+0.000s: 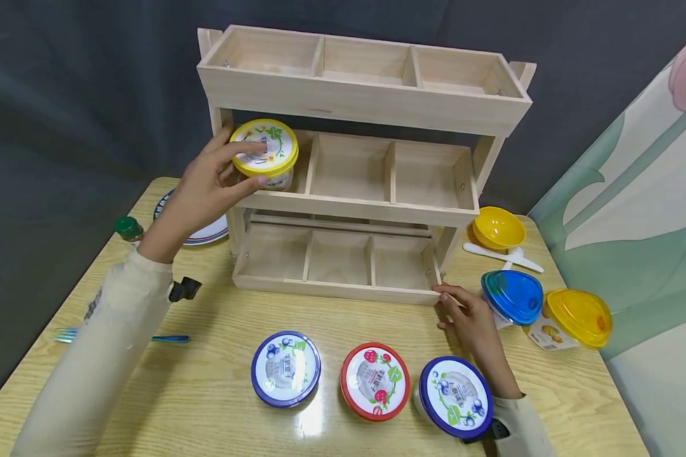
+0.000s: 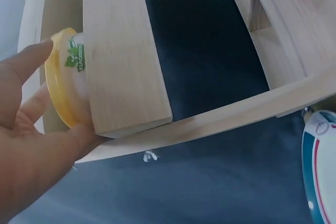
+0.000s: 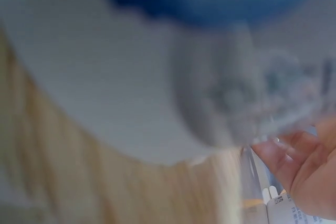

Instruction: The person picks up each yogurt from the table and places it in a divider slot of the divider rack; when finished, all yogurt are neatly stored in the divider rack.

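Note:
In the head view my left hand [image 1: 197, 184] grips a small tub with a yellow lid [image 1: 270, 147]. This tub sits in the left compartment of the middle tier of a wooden three-tier rack [image 1: 349, 203]. Fingers lie over the lid, with the thumb at the tub's near side. The left wrist view shows the same tub [image 2: 65, 82] between thumb and fingers, partly hidden by the rack's front board [image 2: 123, 51]. My right hand [image 1: 471, 320] touches the bottom tier's right front corner with its fingertips. The right wrist view is mostly blocked by a blurred tub [image 3: 105, 77].
Two blue-lidded tubs [image 1: 286, 368] [image 1: 456, 397] and a red-lidded tub [image 1: 375, 382] stand in front. At right are blue [image 1: 512, 296] and yellow [image 1: 580, 317] lidded containers, a yellow bowl [image 1: 498, 227] and white cutlery [image 1: 503, 257]. Left: a plate [image 1: 208, 233], green-capped bottle [image 1: 128, 228], fork [image 1: 171, 339].

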### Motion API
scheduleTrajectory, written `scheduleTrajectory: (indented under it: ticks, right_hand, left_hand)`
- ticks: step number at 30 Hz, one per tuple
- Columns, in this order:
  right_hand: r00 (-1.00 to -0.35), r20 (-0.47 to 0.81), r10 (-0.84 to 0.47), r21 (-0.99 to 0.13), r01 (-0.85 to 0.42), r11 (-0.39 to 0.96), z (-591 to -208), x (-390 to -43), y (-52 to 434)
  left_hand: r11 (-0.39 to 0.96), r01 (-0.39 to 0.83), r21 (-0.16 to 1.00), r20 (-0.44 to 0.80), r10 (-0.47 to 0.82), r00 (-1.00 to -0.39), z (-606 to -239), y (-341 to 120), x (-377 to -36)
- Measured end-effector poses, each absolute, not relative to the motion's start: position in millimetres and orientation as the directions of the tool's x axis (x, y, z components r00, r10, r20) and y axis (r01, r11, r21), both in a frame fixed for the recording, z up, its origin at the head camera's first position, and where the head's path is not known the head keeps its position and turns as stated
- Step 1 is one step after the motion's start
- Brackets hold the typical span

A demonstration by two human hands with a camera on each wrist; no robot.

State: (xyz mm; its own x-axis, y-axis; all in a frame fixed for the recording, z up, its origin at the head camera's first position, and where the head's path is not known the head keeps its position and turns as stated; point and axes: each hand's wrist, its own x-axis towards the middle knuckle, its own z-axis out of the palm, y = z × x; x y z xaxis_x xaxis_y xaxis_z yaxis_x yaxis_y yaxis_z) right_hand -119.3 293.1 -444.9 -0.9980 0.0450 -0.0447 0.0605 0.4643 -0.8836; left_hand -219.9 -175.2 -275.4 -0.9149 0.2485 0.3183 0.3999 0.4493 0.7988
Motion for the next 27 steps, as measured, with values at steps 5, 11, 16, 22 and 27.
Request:
scheduleTrajectory:
  ticks: [5,11,16,22,27]
  right_hand:
    - [-0.999,-0.037,0.035,-0.882,0.049,0.468,-444.6,-120.7,293.4]
    - [-0.998,-0.049,0.041,-0.880,0.063,0.470,-444.5,-120.4,293.9]
    - [-0.997,-0.065,0.043,-0.883,0.077,0.463,-443.9,-120.7,294.7]
    - [-0.994,-0.093,0.053,-0.886,0.107,0.450,-443.7,-119.8,297.8]
    - [-0.993,-0.113,0.031,-0.896,0.115,0.428,-446.3,-120.7,298.9]
  left_hand:
    - [0.580,0.467,0.667,0.448,0.189,-0.874,-268.6,-172.1,-204.6]
    - [0.584,0.503,0.637,0.533,0.139,-0.835,-263.7,-172.6,-161.4]
    - [0.483,0.571,0.664,0.558,0.188,-0.808,-274.7,-183.2,-119.4]
    - [0.360,0.616,0.701,0.484,0.394,-0.781,-302.2,-195.5,-81.4]
    - [0.339,0.593,0.730,0.401,0.490,-0.774,-333.4,-201.6,-51.3]
